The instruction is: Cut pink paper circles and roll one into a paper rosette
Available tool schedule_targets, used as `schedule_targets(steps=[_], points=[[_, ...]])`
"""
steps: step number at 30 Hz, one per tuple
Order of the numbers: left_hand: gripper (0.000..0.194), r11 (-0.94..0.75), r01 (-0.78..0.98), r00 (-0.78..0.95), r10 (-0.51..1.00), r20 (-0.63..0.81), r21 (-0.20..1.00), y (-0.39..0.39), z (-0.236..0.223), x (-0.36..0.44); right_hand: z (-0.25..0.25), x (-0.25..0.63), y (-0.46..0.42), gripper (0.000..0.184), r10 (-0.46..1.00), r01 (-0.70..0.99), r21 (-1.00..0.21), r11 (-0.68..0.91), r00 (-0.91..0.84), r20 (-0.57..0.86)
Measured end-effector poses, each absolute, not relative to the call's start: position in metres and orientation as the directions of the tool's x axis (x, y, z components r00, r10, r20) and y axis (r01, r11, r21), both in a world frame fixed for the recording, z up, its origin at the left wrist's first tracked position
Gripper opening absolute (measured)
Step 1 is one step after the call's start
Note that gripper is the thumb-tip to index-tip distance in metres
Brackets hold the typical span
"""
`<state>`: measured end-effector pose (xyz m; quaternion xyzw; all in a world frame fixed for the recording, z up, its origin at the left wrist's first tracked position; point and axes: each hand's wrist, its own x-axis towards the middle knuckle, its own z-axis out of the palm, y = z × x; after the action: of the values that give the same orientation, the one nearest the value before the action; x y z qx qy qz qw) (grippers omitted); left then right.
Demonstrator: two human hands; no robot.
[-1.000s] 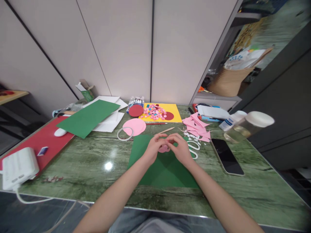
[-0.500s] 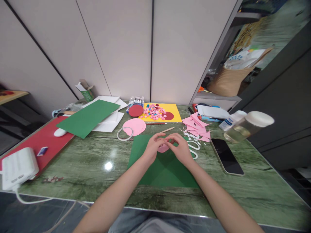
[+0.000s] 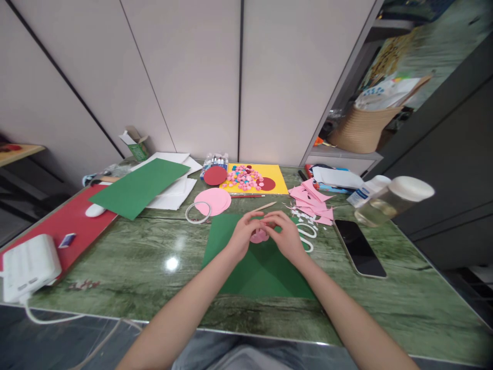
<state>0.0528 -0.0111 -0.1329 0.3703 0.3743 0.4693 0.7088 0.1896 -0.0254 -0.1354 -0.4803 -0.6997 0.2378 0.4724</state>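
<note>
Over a green paper sheet (image 3: 265, 277) my left hand (image 3: 242, 235) and my right hand (image 3: 285, 236) meet at the fingertips. Both are closed on a small pink paper piece (image 3: 259, 236) with a curled, rounded edge; its upper part is hidden by my fingers. Just beyond my hands lies a pointed wooden stick (image 3: 265, 206). To the left are pink paper circles (image 3: 217, 200) with a white ring (image 3: 188, 213) partly over them. White-handled scissors (image 3: 310, 241) rest beside my right hand, their blades hidden.
Yellow paper (image 3: 279, 177) with pink pompoms (image 3: 246, 178) and red circles lies at the back. Pink scraps (image 3: 314, 200), a phone (image 3: 360, 249) and a tilted bottle (image 3: 395, 200) are on the right. A white power bank (image 3: 31, 267) sits at left on red paper (image 3: 84, 231).
My fingers have shifted slightly around the pink paper piece, and its lower edge now shows more folded and curled. The other things have stayed in place.
</note>
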Motion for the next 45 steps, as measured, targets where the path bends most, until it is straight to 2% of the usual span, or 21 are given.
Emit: schedule_targets(steps=[9,13,23,35,45], points=[[0.034,0.309,-0.368,0.325,0.926,-0.190,0.877,-0.0127,-0.1336,0.0544,-0.1365,0.1880,-0.0256,0.008,0.919,0.454,-0.811,0.369,-0.046,0.392],[0.035,0.293,-0.387,0.268,0.943,-0.198,0.874,-0.0122,-0.1309,0.0535,-0.1356,0.1885,-0.0264,0.008,0.918,0.485,-0.793,0.369,-0.056,0.393],[0.032,0.249,-0.399,0.252,0.955,-0.155,0.883,-0.0093,-0.1288,0.0500,-0.1371,0.1913,-0.0240,0.022,0.876,0.477,-0.738,0.477,-0.190,0.443],[0.035,0.275,-0.370,0.274,0.945,-0.179,0.887,-0.0113,-0.1325,0.0534,-0.1366,0.1891,-0.0255,0.009,0.910,0.453,-0.799,0.395,-0.076,0.407],[0.037,0.274,-0.395,0.239,0.952,-0.190,0.877,-0.0099,-0.1303,0.0529,-0.1345,0.1897,-0.0256,0.007,0.909,0.458,-0.792,0.403,-0.098,0.406]])
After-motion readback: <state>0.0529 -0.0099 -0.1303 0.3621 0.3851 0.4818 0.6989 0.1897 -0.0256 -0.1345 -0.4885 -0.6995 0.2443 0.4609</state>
